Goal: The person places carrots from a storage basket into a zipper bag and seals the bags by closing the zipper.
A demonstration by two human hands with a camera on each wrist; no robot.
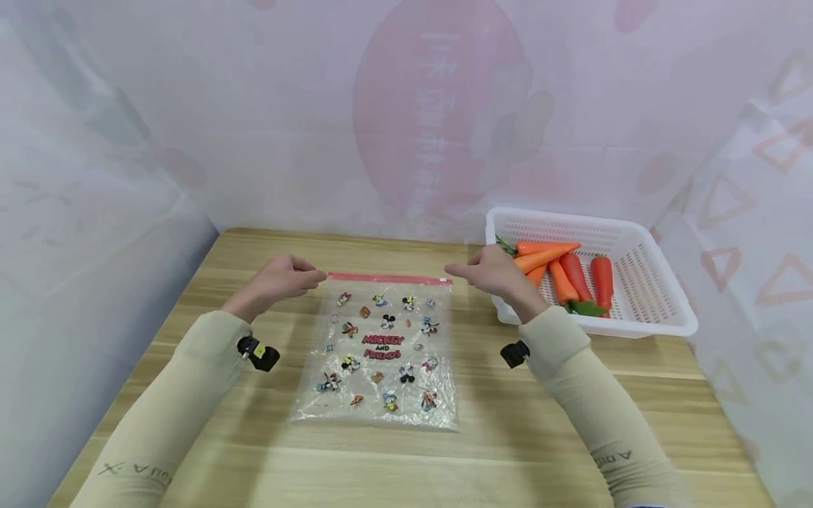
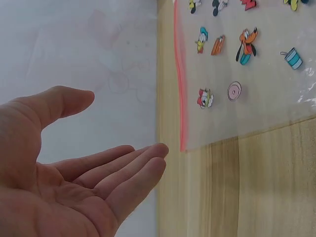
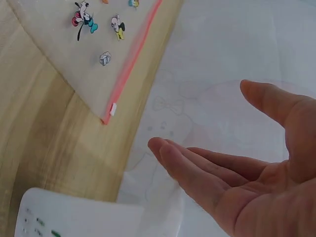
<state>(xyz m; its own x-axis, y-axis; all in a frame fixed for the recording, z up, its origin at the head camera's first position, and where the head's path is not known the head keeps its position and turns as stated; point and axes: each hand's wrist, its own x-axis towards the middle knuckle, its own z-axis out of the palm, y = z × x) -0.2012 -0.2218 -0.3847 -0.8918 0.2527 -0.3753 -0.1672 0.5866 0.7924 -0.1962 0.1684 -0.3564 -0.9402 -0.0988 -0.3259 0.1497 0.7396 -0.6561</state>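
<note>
A clear zip bag (image 1: 381, 353) with cartoon prints and a red zip strip (image 1: 387, 277) along its far edge lies flat on the wooden table. My left hand (image 1: 279, 282) is at the strip's left end, fingers extended and thumb apart, holding nothing. In the left wrist view, the left palm (image 2: 74, 197) faces up beside the bag's corner. My right hand (image 1: 492, 271) is near the strip's right end, by the small white slider (image 1: 443, 280). The right wrist view shows the right fingers (image 3: 202, 173) straight, with nothing between them and the thumb.
On the right of the table stands a white plastic basket (image 1: 660, 310), close beside the right hand. Several carrots (image 1: 545, 258) and red peppers (image 1: 601, 279) lie in it. White printed sheets (image 1: 286, 127) hang behind and on both sides of the table (image 1: 356, 473).
</note>
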